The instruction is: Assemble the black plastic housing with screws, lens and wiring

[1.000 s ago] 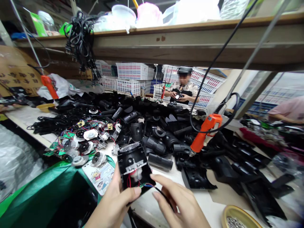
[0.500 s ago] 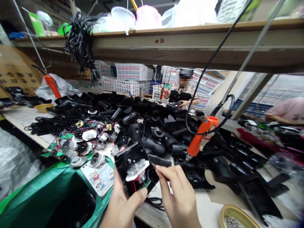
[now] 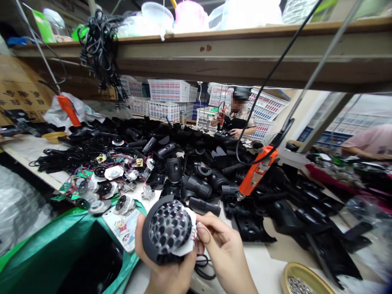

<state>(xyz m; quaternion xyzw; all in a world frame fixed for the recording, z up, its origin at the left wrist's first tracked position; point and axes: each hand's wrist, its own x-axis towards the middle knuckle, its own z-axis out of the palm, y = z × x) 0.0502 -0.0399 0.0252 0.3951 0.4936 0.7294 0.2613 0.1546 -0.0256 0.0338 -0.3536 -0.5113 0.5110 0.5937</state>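
My left hand grips a round black lamp housing from below, its honeycomb reflector face turned up toward me. My right hand is closed beside the housing's right edge, pinching a thin black wire that loops off it. More black cable coils on the table under my hands. An orange electric screwdriver hangs on its cord just above and right of my hands, tip down.
A big heap of black plastic parts covers the table behind. Small circuit boards and round modules lie at left, a green bag at the near left, a brass dish of screws at bottom right. A person works opposite.
The housing has been turned over: its open back with wires faced me before, the honeycomb front shows now. My right hand moved in closer and pinches the wire at its side.
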